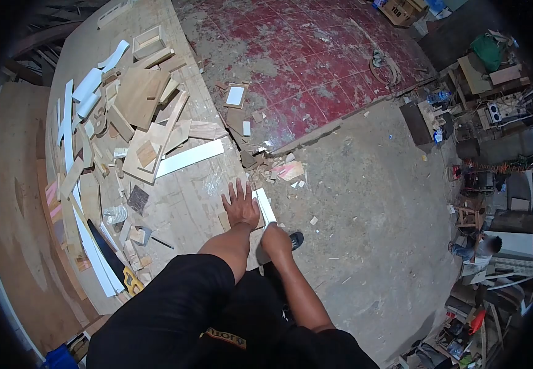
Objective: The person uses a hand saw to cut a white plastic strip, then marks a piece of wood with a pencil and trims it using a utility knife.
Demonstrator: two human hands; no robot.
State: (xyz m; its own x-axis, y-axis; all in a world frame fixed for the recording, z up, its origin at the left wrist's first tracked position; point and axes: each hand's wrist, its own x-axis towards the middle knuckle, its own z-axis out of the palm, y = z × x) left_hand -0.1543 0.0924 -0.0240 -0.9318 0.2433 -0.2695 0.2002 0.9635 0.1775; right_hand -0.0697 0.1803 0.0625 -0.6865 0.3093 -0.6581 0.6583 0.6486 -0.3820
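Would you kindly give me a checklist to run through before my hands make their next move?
1. Left hand spread beside the narrow white strip: ok.
2. Right hand at the strip's near end: ok.
3. Cutting mark on the strip: cannot tell, too small to see.
4. Saw away from both hands: ok, off to the left.
5. Worktable free of offcuts: not ok, a heap covers part.
6. Other person away from the worktable: ok.

Yellow-handled saw point(132, 282) — red floor point(291, 67), pale grid lines
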